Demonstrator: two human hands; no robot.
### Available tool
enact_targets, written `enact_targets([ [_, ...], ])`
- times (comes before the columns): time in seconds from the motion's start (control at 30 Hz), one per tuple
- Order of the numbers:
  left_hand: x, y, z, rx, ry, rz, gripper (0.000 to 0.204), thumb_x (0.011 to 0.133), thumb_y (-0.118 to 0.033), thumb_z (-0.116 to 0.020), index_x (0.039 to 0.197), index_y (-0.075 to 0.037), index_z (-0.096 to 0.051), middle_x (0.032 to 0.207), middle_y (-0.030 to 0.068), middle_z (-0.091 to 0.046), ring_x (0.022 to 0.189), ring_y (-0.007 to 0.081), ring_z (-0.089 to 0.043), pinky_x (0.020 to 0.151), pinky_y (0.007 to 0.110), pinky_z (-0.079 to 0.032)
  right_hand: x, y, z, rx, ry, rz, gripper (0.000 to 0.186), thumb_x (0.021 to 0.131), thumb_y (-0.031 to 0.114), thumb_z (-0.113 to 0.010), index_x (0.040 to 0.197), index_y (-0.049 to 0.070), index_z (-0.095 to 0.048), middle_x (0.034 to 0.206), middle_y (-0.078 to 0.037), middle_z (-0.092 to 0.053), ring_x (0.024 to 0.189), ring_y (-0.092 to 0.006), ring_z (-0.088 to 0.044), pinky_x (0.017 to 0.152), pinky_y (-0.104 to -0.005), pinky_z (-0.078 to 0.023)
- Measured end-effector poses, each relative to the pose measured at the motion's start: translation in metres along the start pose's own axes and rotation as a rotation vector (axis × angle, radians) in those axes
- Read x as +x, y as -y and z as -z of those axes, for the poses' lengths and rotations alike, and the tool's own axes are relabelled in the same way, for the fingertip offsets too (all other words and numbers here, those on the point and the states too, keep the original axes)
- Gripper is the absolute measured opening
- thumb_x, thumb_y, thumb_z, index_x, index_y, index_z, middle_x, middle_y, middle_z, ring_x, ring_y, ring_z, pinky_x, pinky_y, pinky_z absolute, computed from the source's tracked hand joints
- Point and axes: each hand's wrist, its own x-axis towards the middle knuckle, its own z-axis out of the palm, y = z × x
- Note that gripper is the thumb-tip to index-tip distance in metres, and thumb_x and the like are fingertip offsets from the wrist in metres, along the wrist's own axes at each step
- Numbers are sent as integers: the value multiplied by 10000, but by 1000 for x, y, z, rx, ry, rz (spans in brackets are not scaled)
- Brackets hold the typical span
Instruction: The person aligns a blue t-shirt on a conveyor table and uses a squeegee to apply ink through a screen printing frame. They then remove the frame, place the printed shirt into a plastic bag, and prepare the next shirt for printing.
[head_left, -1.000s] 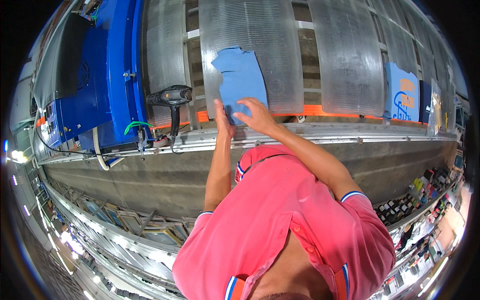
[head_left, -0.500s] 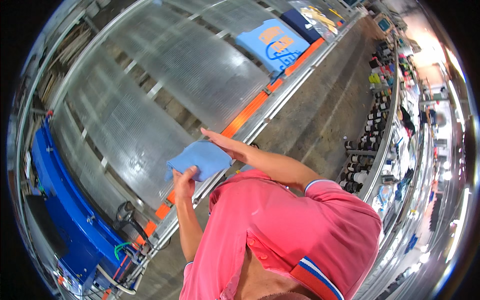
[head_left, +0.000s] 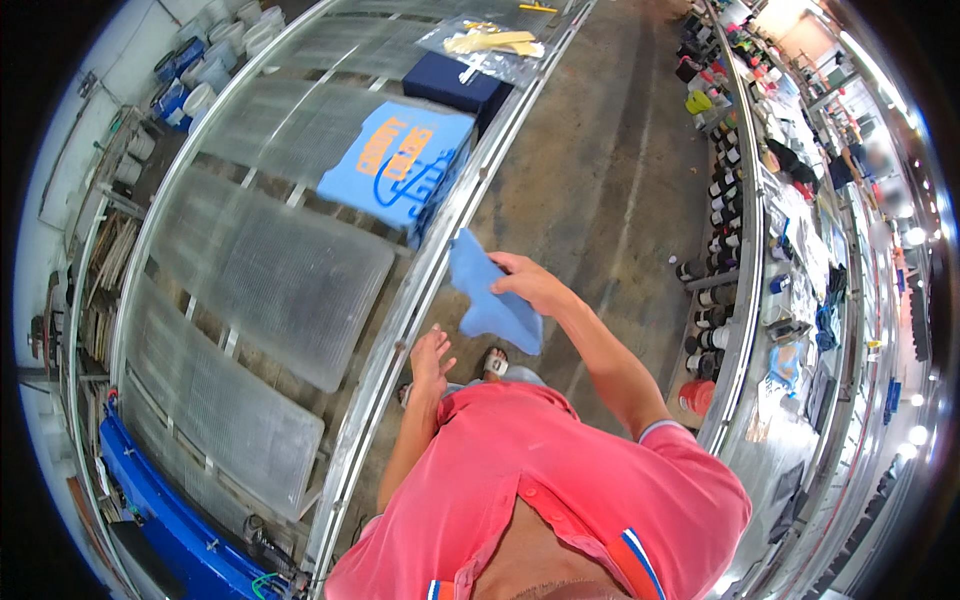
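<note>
My right hand [head_left: 525, 280] grips a plain light blue piece of fabric [head_left: 495, 310], which hangs over the floor just beside the metal rail. My left hand [head_left: 432, 360] is empty, fingers apart and loosely bent, near the metal rail [head_left: 366, 404] below the fabric. Beyond them, a light blue printed fabric [head_left: 350, 170] with orange and dark blue print lies on a clear platen. Behind it are a navy pad [head_left: 440, 88] and a plastic bag with pale yellow items [head_left: 490, 43].
Clear ribbed platens [head_left: 310, 280] line the rail on my left, ending at a blue machine [head_left: 150, 480] near a black blow dryer. A concrete aisle [head_left: 590, 150] runs ahead. On my right stand a shelf of jars [head_left: 720, 230] and a cluttered bench [head_left: 800, 300]; buckets [head_left: 200, 98] stand far left.
I have turned to the right along the rail. The blue fabric has left the platen and moved into my right hand alone, hanging over the aisle; my left hand has let go.
</note>
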Motion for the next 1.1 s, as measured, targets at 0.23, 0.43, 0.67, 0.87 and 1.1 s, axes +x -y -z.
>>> enact_targets([
  [0.23,82,-32,-166,-224,704,222,840,784,-600,-641,1397,-88,-379,1441,134,-407,1322,297,-394,1059,500,-350,8,22,85,-789,-133,196,483,763,52,-509,1242,0,-550,1189,-243,-594,1087,-382,-578,915,-410,-449],
  [0.43,172,-57,-266,-436,922,209,751,819,-408,-685,1409,-75,-362,1430,115,-432,1341,283,-379,1133,499,-261,47,22,172,-205,-295,84,470,777,-12,-498,1244,-25,-545,1086,-176,-634,988,-239,-612,858,-311,-474],
  [0.67,270,-175,-398,-649,921,169,643,830,-157,-574,1421,-83,-331,1379,168,-470,1264,336,-459,1071,560,-344,130,80,293,0,-553,183,775,683,66,-776,1369,24,-417,1315,-134,-474,1154,-200,-510,919,-342,-477],
  [0.87,314,-302,-465,-784,1179,238,742,798,-221,-592,1458,-87,-281,1318,193,-517,1140,350,-556,1029,578,-373,229,166,353,64,-114,98,782,645,114,-837,1319,2,-456,1231,-84,-559,1048,-151,-571,902,-323,-487],
  [1.1,450,-403,-505,-810,756,-224,585,849,-308,-566,1353,-50,-422,1264,211,-551,1135,302,-564,1034,527,-375,351,227,453,203,-2,-45,646,759,162,-752,1292,-71,-472,1154,-112,-607,998,-156,-592,874,-307,-487],
])
